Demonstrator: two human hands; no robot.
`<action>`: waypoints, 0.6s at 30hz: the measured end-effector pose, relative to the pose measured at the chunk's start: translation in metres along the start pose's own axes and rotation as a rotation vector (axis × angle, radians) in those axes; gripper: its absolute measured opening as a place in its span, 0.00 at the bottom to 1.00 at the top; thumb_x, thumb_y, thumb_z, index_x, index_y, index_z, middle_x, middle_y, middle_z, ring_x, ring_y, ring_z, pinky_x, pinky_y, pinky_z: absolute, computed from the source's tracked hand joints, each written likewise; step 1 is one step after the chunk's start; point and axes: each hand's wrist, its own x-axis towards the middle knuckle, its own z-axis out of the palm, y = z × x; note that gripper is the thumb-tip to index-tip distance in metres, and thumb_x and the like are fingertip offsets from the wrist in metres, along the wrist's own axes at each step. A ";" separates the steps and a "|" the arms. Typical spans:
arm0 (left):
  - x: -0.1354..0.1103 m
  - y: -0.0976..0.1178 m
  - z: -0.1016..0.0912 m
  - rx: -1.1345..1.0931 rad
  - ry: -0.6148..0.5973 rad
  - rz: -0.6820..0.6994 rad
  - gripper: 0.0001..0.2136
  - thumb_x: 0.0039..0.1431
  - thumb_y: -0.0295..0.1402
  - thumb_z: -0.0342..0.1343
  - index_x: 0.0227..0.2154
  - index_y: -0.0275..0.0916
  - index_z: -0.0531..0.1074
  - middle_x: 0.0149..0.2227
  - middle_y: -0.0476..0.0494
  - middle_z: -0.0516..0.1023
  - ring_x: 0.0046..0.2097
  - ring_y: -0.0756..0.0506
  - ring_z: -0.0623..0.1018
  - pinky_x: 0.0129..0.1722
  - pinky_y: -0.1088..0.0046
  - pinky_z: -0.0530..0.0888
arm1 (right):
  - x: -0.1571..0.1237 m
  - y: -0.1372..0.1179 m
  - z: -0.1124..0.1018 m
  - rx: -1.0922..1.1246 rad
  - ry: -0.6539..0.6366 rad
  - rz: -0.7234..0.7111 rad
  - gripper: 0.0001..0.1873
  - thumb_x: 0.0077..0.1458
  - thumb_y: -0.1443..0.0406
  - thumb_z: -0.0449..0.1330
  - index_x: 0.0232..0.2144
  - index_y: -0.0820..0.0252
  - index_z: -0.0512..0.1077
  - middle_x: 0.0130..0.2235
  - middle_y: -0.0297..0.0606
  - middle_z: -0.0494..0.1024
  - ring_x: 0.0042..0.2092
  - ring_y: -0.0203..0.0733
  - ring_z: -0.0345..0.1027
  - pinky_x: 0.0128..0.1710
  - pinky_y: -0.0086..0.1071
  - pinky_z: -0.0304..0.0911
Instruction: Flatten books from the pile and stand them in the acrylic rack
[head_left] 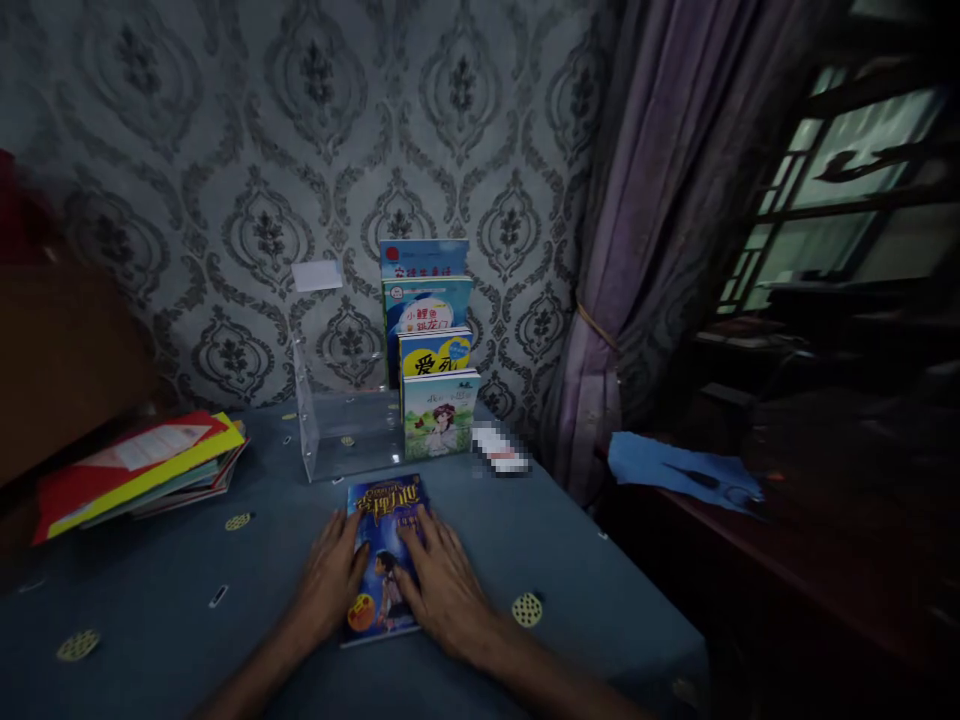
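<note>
A blue book [386, 560] with gold title lettering and a drawn figure on its cover lies flat on the table. Along its left edge rests my left hand [334, 565], fingers stretched forward and thumb over the cover. My right hand [442, 575] lies on the right side of the same book, its fingers spread and pointing away from me. Behind the book stands a clear acrylic rack [352, 435]. Several children's books fill its right side in rising steps, with a pale green book [441, 420] in front.
Left on the table is a stack of red and yellow booklets [142, 465], with a brown box [64, 360] behind. A blurred-out white item [501, 447] lies right of the rack. A tied purple curtain [600, 300] hangs by the table's right edge. Farther right is a blue cloth [682, 470].
</note>
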 end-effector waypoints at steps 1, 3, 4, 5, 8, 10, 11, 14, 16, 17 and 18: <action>0.004 0.001 -0.003 -0.127 -0.005 -0.032 0.23 0.59 0.38 0.49 0.55 0.37 0.68 0.57 0.33 0.73 0.60 0.34 0.71 0.60 0.50 0.65 | 0.001 0.001 -0.001 0.012 -0.010 -0.007 0.27 0.61 0.63 0.54 0.62 0.64 0.62 0.69 0.56 0.52 0.69 0.60 0.45 0.66 0.54 0.47; 0.013 0.008 -0.012 -0.409 0.001 -0.149 0.23 0.55 0.39 0.53 0.54 0.37 0.68 0.55 0.34 0.75 0.56 0.36 0.75 0.56 0.55 0.71 | 0.001 0.003 -0.002 0.050 -0.009 -0.019 0.28 0.61 0.63 0.54 0.63 0.65 0.61 0.68 0.57 0.53 0.69 0.60 0.45 0.66 0.53 0.47; 0.017 0.012 -0.017 -0.547 0.011 -0.233 0.24 0.53 0.40 0.56 0.53 0.37 0.68 0.53 0.35 0.76 0.53 0.37 0.77 0.51 0.59 0.74 | 0.002 0.005 -0.001 0.074 0.003 -0.025 0.29 0.61 0.62 0.54 0.63 0.65 0.61 0.68 0.57 0.52 0.69 0.60 0.46 0.66 0.52 0.47; 0.019 0.016 -0.021 -0.674 0.018 -0.322 0.24 0.51 0.40 0.60 0.51 0.37 0.68 0.52 0.35 0.77 0.50 0.38 0.79 0.46 0.63 0.77 | 0.002 0.007 0.000 0.097 0.022 -0.031 0.29 0.61 0.61 0.54 0.62 0.66 0.61 0.68 0.57 0.52 0.69 0.59 0.47 0.66 0.51 0.47; 0.023 0.031 -0.032 -0.978 -0.090 -0.564 0.23 0.45 0.37 0.66 0.45 0.34 0.70 0.42 0.37 0.80 0.37 0.42 0.82 0.31 0.72 0.77 | 0.004 0.016 0.006 0.164 0.068 -0.052 0.28 0.62 0.60 0.53 0.62 0.67 0.61 0.69 0.57 0.51 0.68 0.57 0.47 0.66 0.50 0.48; 0.022 0.038 -0.037 -1.117 -0.209 -0.655 0.18 0.44 0.32 0.67 0.39 0.32 0.72 0.34 0.38 0.81 0.31 0.44 0.81 0.28 0.73 0.77 | 0.006 0.022 0.013 0.219 0.086 -0.067 0.29 0.63 0.59 0.51 0.62 0.68 0.60 0.69 0.57 0.51 0.69 0.56 0.47 0.66 0.50 0.48; 0.021 0.041 -0.039 -1.160 -0.244 -0.682 0.16 0.45 0.30 0.67 0.37 0.32 0.73 0.31 0.40 0.81 0.29 0.45 0.81 0.27 0.73 0.77 | 0.007 0.025 0.017 0.253 0.096 -0.071 0.29 0.64 0.58 0.50 0.63 0.67 0.59 0.69 0.57 0.50 0.69 0.55 0.46 0.67 0.50 0.48; 0.019 0.048 -0.044 -1.235 -0.246 -0.692 0.12 0.47 0.27 0.67 0.36 0.33 0.73 0.30 0.42 0.82 0.28 0.46 0.81 0.27 0.73 0.78 | 0.011 0.036 0.026 0.361 0.133 -0.055 0.32 0.65 0.55 0.48 0.66 0.66 0.55 0.69 0.55 0.50 0.70 0.53 0.44 0.67 0.50 0.47; 0.020 0.053 -0.047 -1.278 -0.227 -0.652 0.13 0.48 0.26 0.67 0.37 0.34 0.73 0.32 0.42 0.82 0.29 0.46 0.82 0.29 0.73 0.79 | 0.015 0.043 0.029 0.437 0.166 -0.012 0.34 0.65 0.54 0.47 0.66 0.66 0.53 0.69 0.54 0.52 0.70 0.52 0.44 0.67 0.50 0.46; 0.020 0.055 -0.048 -1.297 -0.212 -0.625 0.13 0.48 0.26 0.67 0.37 0.34 0.73 0.33 0.42 0.82 0.30 0.46 0.82 0.31 0.73 0.80 | 0.018 0.047 0.030 0.484 0.189 0.017 0.34 0.64 0.53 0.48 0.66 0.65 0.53 0.68 0.53 0.54 0.69 0.52 0.46 0.67 0.50 0.47; 0.021 0.057 -0.048 -1.312 -0.199 -0.600 0.14 0.47 0.27 0.67 0.38 0.35 0.73 0.33 0.43 0.83 0.31 0.46 0.82 0.32 0.73 0.80 | 0.020 0.051 0.029 0.544 0.212 0.037 0.33 0.64 0.53 0.49 0.65 0.64 0.55 0.67 0.53 0.58 0.68 0.53 0.49 0.66 0.50 0.49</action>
